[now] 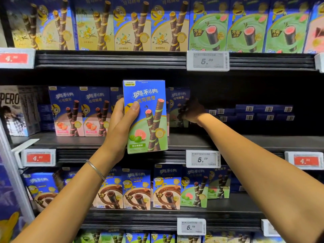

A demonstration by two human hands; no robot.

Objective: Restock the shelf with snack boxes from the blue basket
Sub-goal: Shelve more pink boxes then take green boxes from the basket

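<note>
Shelf [245,140], left hand [121,125] around box [149,120]

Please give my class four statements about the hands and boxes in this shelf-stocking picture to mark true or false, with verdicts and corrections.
1. The left hand holds a blue-and-green cardboard snack box upright. True.
2. The right hand rests on the bottom shelf. False: it reaches into the middle shelf, at a standing box there.
3. A thin silver bangle sits on the left wrist. True.
4. The pink strawberry boxes stand to the right of the held box. False: they stand to its left, on the middle shelf.
</note>
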